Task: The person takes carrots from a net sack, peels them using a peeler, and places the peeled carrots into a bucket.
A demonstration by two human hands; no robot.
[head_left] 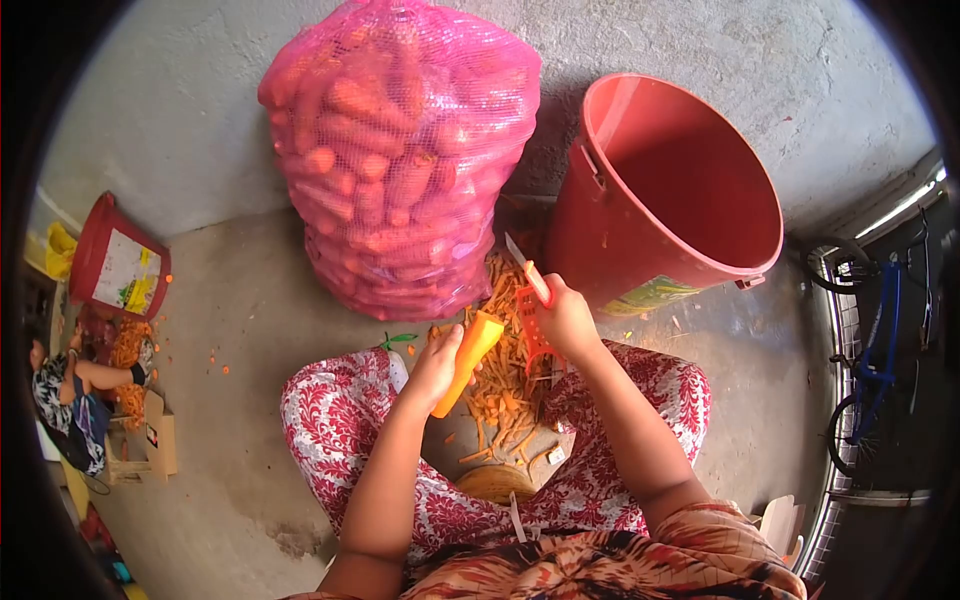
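Note:
My left hand (438, 366) is wrapped round a peeled orange carrot (469, 364), whose thick end points up and to the right. To its right, my right hand (567, 322) grips the orange handle of a knife (537, 283), with the blade pointing up and to the left. A red perforated plastic piece (531, 322) shows beside my right hand; whether the hand touches it, I cannot tell. Orange peelings (500, 400) lie in a heap on the floor between my legs, below both hands.
A pink mesh sack of carrots (395, 170) stands ahead by the wall, beside a large red bucket (680, 180). At the left are a smaller red bucket (120, 262), a cardboard box (158, 436) and another person (75, 395). A blue bicycle (878, 370) is at the right.

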